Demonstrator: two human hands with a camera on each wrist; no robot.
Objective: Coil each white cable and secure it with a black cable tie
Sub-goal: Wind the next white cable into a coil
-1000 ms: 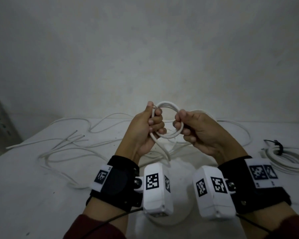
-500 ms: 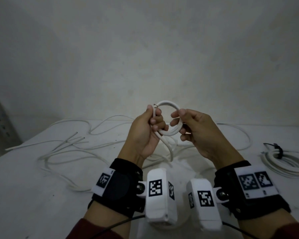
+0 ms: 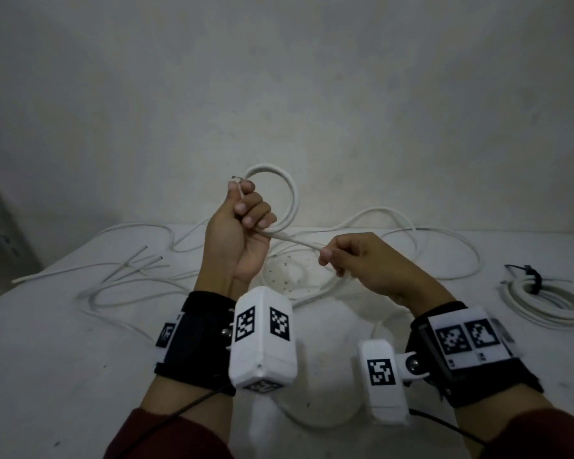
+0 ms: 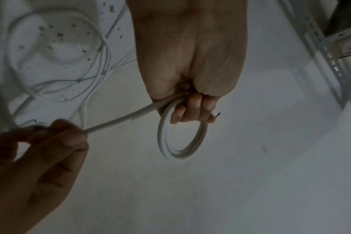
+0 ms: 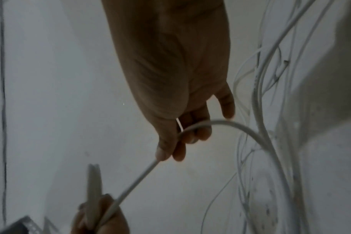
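Head view: round white cable [image 3: 287,197] coil.

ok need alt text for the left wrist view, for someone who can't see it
Seen from the wrist, the left hand grips a small coil of white cable above a pale table. A straight run of the cable leads down-left to the right hand, which pinches it. Loose white cables lie tangled on the table behind.

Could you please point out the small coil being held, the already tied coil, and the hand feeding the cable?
small coil [image 3: 287,193], head view, right arc of the loop.
tied coil [image 3: 544,301], head view, its white turns.
right hand [image 3: 370,263], head view, knuckles.
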